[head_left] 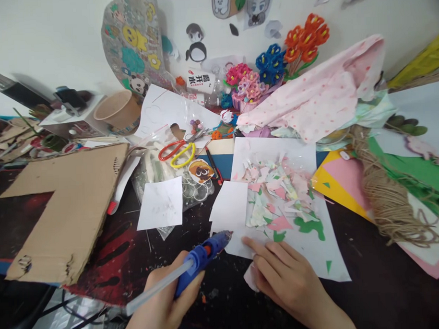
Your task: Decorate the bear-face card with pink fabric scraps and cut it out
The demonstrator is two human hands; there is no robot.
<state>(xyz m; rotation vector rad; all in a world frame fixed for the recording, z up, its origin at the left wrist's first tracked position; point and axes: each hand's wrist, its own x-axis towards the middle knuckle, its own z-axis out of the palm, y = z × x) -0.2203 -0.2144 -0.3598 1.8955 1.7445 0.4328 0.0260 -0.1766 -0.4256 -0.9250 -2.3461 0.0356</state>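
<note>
My left hand [169,291] is wrapped around the handle of a blue glue gun [197,261], with a long translucent glue stick out of its back end. The gun's nozzle points at the lower edge of a white paper piece [230,205]. Close to the nozzle, my right hand [286,272] lies palm down, index finger stretched out over a white sheet [327,261]. A pale scrap [250,277] shows beside that hand, partly beneath it; whether the fingers touch it is unclear. Torn pink, green and white paper scraps [274,196] are heaped on the sheet.
Cut cardboard [63,213] lies at left. Scissors [176,154] and a small white paper square [161,205] rest on a plastic bag. Jute twine [382,178] lies over colored paper at right. Fuzzy-wire flowers [305,41] and pink dotted cloth [311,99] stand behind.
</note>
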